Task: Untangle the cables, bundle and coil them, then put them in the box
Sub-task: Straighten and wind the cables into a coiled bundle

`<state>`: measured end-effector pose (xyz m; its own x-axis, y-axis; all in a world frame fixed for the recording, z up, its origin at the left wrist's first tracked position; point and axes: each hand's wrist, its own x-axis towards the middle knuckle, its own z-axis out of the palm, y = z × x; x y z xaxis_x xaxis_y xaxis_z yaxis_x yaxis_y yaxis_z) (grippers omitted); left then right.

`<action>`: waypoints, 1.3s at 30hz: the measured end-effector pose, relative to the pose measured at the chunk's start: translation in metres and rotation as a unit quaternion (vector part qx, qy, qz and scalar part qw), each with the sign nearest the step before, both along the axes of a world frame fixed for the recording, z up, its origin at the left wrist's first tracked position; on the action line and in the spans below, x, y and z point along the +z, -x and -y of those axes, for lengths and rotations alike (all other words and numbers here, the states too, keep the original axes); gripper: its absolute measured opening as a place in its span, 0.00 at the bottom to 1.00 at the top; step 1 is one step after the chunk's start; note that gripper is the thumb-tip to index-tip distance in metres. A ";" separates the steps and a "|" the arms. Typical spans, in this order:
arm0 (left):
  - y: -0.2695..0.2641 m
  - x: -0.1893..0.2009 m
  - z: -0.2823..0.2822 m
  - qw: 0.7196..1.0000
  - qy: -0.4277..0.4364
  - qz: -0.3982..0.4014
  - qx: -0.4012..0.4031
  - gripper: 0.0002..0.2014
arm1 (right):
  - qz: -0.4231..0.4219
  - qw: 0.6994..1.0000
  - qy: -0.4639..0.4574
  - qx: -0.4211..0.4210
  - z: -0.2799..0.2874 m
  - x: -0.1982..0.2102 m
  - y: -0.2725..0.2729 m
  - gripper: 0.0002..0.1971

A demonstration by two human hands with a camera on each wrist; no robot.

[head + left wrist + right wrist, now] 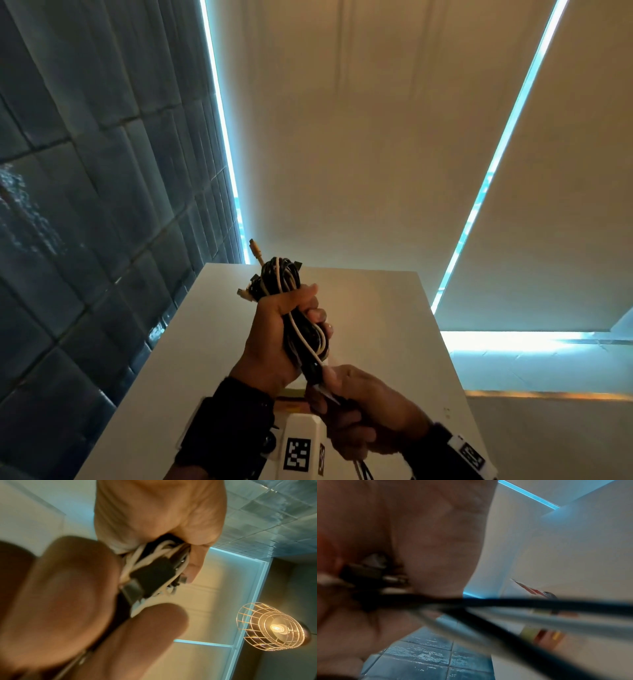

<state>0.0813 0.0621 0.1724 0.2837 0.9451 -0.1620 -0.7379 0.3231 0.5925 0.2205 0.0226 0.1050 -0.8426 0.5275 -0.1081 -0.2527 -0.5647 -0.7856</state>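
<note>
A coil of black and white cables [281, 278] stands upright above the white table, with connector ends sticking out of its top. My left hand [308, 305] grips the coil round its middle, thumb across the front. Just below, my right hand [323, 387] pinches the bundle's lower end, where a black strap-like piece [150, 577] lies over the white strands [137, 555]. Loose cable tails [363, 469] hang under the right hand. In the right wrist view a blurred black cable [522, 603] runs out of my right palm [419, 540]. No box can be made out for certain.
A white table [394, 308] lies under both hands, with a small coloured label [544, 637] on something white near them. Dark tiled wall [68, 205] on the left, pale blinds [342, 137] behind. A caged lamp [267, 626] glows overhead.
</note>
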 end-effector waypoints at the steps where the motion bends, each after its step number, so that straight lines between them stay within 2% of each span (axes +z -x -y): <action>1: 0.001 0.001 -0.001 1.000 -0.011 0.000 0.000 0.11 | -0.012 1.000 0.012 0.005 0.001 -0.003 -0.001 0.17; 3: 0.005 0.003 -0.002 1.000 -0.026 -0.008 0.000 0.10 | -0.030 0.999 0.026 0.002 0.002 -0.007 -0.004 0.13; 5: 0.009 0.002 -0.003 0.999 -0.036 -0.021 0.000 0.09 | -0.012 0.999 0.032 -0.012 0.002 -0.008 -0.010 0.11; 7: 0.012 0.001 -0.002 0.999 -0.037 -0.033 -0.013 0.07 | 0.033 0.999 0.011 -0.031 -0.001 -0.002 -0.018 0.10; 9: 0.015 -0.002 -0.001 0.996 -0.040 -0.057 -0.058 0.08 | 0.096 0.993 -0.042 -0.046 -0.009 0.010 -0.026 0.06; 13: 0.018 -0.003 0.004 0.968 -0.081 -0.171 -0.163 0.09 | 0.217 0.970 -0.096 -0.050 -0.030 0.041 -0.035 0.11; 16: 0.017 -0.002 0.005 0.948 -0.108 -0.250 -0.163 0.07 | 0.246 0.959 -0.116 -0.079 -0.040 0.063 -0.034 0.08; 21: 0.017 0.001 0.009 0.941 -0.104 -0.279 -0.161 0.04 | 0.282 0.946 -0.113 -0.117 -0.049 0.082 -0.027 0.07; 23: 0.016 0.004 0.014 0.934 -0.100 -0.290 -0.185 0.07 | 0.310 0.935 -0.109 -0.133 -0.053 0.084 -0.023 0.08; 25: 0.015 0.006 0.016 0.922 -0.091 -0.319 -0.197 0.14 | 0.338 0.924 -0.109 -0.140 -0.057 0.085 -0.020 0.14; 29: 0.014 0.012 0.016 0.896 -0.120 -0.390 -0.175 0.10 | 0.318 0.936 -0.102 -0.108 -0.058 0.093 -0.021 0.19; 31: 0.017 0.012 0.014 0.908 -0.114 -0.371 -0.157 0.15 | 0.270 0.955 -0.086 -0.085 -0.059 0.103 -0.027 0.19; 33: 0.021 0.009 0.012 0.938 -0.083 -0.304 -0.147 0.21 | 0.235 0.966 -0.076 -0.071 -0.063 0.110 -0.038 0.19; 37: 0.026 0.005 0.011 0.975 -0.052 -0.151 -0.152 0.16 | 0.250 0.958 -0.129 -0.045 -0.069 0.104 -0.061 0.08; 39: 0.030 0.002 0.010 0.989 -0.051 -0.077 -0.119 0.18 | 0.249 0.959 -0.125 -0.055 -0.069 0.088 -0.072 0.12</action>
<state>0.0516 0.0521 0.1747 0.4792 0.8682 -0.1286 -0.5460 0.4096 0.7308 0.2929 0.0921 0.1926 -0.6569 0.6724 -0.3411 0.1414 -0.3345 -0.9317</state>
